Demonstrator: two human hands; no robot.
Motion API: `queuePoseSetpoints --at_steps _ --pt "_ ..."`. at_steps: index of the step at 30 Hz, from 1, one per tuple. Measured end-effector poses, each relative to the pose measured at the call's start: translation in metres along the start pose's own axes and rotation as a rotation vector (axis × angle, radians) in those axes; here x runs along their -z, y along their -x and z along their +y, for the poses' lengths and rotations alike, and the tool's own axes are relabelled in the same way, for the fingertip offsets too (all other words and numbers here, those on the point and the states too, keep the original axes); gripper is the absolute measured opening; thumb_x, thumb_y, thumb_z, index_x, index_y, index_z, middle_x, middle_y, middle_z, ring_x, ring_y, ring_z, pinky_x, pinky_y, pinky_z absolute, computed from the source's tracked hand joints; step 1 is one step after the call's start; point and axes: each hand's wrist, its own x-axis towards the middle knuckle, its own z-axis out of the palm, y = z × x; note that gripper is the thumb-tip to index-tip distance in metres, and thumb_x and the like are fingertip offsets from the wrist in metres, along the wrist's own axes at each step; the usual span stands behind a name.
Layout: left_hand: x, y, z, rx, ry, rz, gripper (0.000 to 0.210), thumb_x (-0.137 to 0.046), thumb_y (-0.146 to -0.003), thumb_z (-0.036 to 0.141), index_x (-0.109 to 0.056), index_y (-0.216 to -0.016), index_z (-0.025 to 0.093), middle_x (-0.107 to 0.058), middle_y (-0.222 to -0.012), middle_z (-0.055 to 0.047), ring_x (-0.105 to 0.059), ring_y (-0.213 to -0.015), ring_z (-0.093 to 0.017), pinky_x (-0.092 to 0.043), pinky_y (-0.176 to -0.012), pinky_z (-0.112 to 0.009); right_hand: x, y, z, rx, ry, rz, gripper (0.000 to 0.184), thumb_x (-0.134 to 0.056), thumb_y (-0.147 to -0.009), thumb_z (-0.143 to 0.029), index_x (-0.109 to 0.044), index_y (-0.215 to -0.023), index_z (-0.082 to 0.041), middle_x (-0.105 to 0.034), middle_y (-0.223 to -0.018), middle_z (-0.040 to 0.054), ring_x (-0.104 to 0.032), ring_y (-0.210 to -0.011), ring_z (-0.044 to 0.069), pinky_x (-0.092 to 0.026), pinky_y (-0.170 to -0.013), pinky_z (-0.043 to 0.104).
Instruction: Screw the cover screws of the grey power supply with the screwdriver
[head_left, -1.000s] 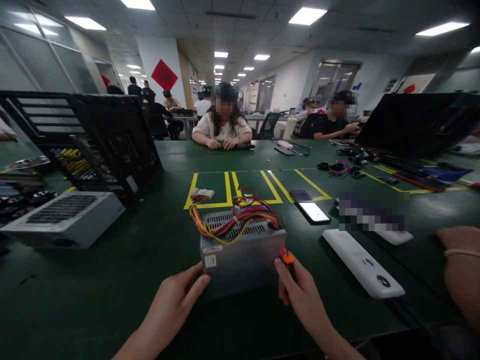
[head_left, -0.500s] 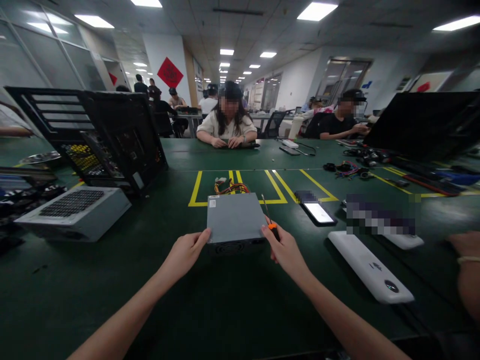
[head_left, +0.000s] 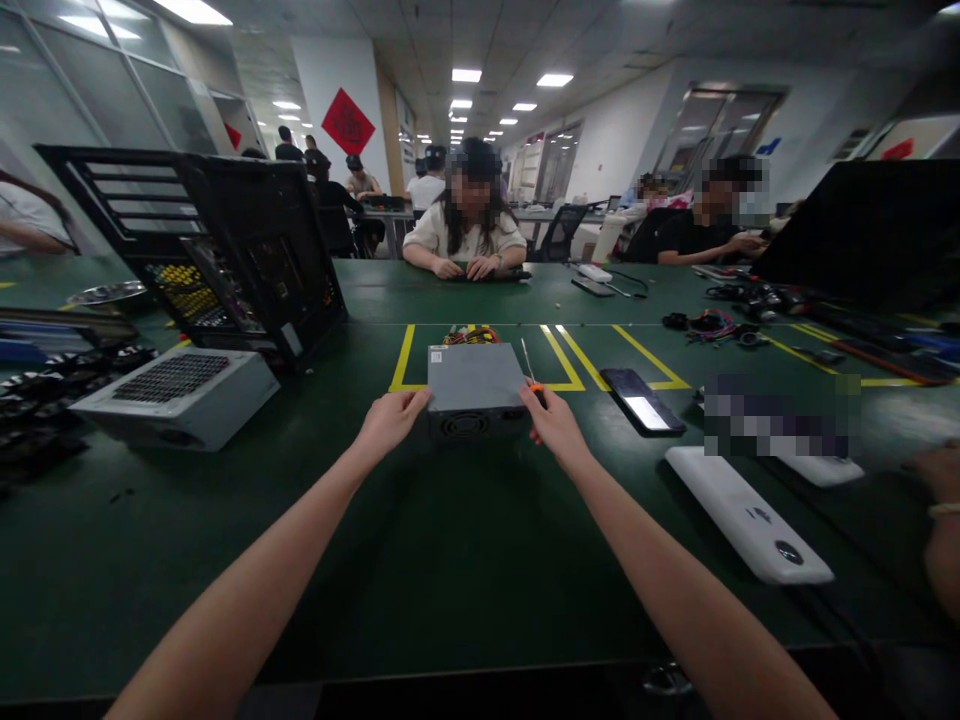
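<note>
A grey computer power supply [head_left: 474, 372] is held between my two hands, its fan grille toward me and a bundle of coloured cables [head_left: 472, 335] behind it. My left hand [head_left: 391, 420] grips its left side, thumb along the top edge. On the right side, my right hand [head_left: 553, 420] presses the power supply while also holding a screwdriver [head_left: 537, 390] with an orange and black handle. The screwdriver's thin shaft points up and away from me. Fingers under the case are partly hidden. Whether its base touches the table, I cannot tell.
At left stand a black computer case [head_left: 247, 260] and a second power supply [head_left: 180, 395]. To the right lie a phone [head_left: 641, 402] and a white device [head_left: 750, 515]. Yellow tape [head_left: 566, 360] marks the green table [head_left: 465, 560]. A person [head_left: 465, 220] sits opposite; another's hand [head_left: 937, 470] shows far right.
Both hands have moved the power supply farther away from me across the table, toward the yellow tape marks. The screwdriver has stayed in my right hand. The camera view has shifted slightly.
</note>
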Motion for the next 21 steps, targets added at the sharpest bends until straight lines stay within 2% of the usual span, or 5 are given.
queuePoseSetpoints --at_steps 3,6,9,14,21 --pt "-0.004 0.029 0.004 -0.112 -0.13 0.25 0.043 -0.021 -0.091 0.043 -0.053 -0.106 0.017 -0.062 -0.077 -0.004 -0.057 -0.064 -0.017 -0.037 -0.058 -0.026 0.01 0.014 -0.002 0.036 -0.058 0.062 0.047 -0.045 -0.079 -0.053 -0.053 -0.111 -0.02 -0.05 -0.056 -0.0043 -0.045 -0.038 0.007 -0.034 -0.034 0.018" --pt "-0.023 0.055 0.017 -0.444 -0.281 0.016 0.032 -0.024 -0.092 0.035 -0.051 -0.102 0.02 -0.063 -0.084 -0.003 -0.058 -0.069 -0.015 -0.04 -0.06 -0.025 0.02 0.036 -0.006 0.054 -0.114 0.074 0.044 -0.045 -0.079 -0.053 -0.055 -0.104 -0.019 -0.05 -0.057 -0.0043 -0.042 -0.038 0.006 -0.032 -0.033 0.018" --pt "-0.047 0.057 0.036 -0.678 -0.398 -0.179 0.027 -0.026 -0.093 0.031 -0.049 -0.1 0.019 -0.062 -0.084 -0.002 -0.058 -0.071 -0.015 -0.042 -0.058 -0.025 0.022 0.059 -0.01 0.068 -0.197 0.031 0.038 -0.049 -0.078 -0.05 -0.056 -0.099 -0.019 -0.057 -0.071 -0.0011 -0.039 -0.038 0.004 -0.03 -0.032 0.017" --pt "-0.068 0.036 0.057 -0.847 -0.538 -0.223 0.02 -0.032 -0.091 0.02 -0.048 -0.1 0.016 -0.059 -0.091 -0.006 -0.057 -0.079 -0.017 -0.043 -0.062 -0.027 0.024 0.088 -0.011 0.045 -0.205 -0.037 0.033 -0.051 -0.078 -0.045 -0.056 -0.096 -0.018 -0.056 -0.066 -0.0019 -0.038 -0.037 0.004 -0.029 -0.033 0.017" --pt "-0.074 0.021 0.058 -0.986 -0.576 -0.196 0.022 -0.034 -0.09 0.021 -0.053 -0.098 0.015 -0.057 -0.095 -0.007 -0.051 -0.092 -0.02 -0.039 -0.082 -0.033 0.029 0.101 0.001 -0.005 -0.201 -0.056 0.032 -0.051 -0.078 -0.045 -0.057 -0.095 -0.019 -0.057 -0.065 -0.0015 -0.04 -0.038 0.005 -0.031 -0.034 0.018"
